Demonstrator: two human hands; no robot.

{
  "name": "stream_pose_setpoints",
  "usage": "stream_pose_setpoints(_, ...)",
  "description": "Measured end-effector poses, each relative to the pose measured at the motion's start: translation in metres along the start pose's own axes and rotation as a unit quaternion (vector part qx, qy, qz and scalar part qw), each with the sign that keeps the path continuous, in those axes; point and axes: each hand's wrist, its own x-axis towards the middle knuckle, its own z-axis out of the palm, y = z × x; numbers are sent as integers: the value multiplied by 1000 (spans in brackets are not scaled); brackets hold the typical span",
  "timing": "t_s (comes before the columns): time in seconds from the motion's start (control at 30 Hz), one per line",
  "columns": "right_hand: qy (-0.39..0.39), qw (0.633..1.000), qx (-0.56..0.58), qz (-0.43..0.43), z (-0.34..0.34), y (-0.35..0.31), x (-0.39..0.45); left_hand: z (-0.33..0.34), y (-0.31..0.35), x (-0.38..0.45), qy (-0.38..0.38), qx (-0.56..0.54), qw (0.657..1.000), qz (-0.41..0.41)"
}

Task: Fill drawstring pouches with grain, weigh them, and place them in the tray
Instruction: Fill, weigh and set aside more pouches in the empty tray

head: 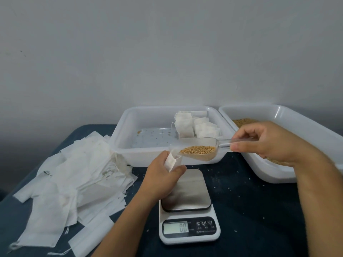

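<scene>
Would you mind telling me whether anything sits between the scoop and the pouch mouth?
Nothing visible does: the scoop tip already meets the open mouth of the pouch held in the left hand.

I note a clear glossy plastic scoop [204, 147], matt white fibrous pouches [74, 175] at lower left, brushed-metal scale platform [189, 190], smooth translucent plastic tray [126, 125], dark matt cloth tabletop [250, 201].

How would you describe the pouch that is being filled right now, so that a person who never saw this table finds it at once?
Start at the digital scale in the middle of the dark table. Just above its steel plate, the left hand grips one small white pouch, mouth up, at the tip of a clear scoop of grain. It alone is held; the empty pouches lie heaped at left, and the filled pouches stand in the tray.
</scene>
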Motion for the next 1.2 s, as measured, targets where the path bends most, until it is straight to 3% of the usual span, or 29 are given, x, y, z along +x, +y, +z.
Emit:
stream_pose_setpoints(0.27,-21,999,-27,-4,-12,-15,-6,-2,-2,0,26,-30,999,-16)
stream_pose_setpoints(0.63,-57,975,-215,16,-11,-49,4,3,-3,-2,27,93,995,38)
stream_pose_setpoints(1.2,-50,950,-308,-6,-17,-93,8,5,-3,-1,7,71,997,39)
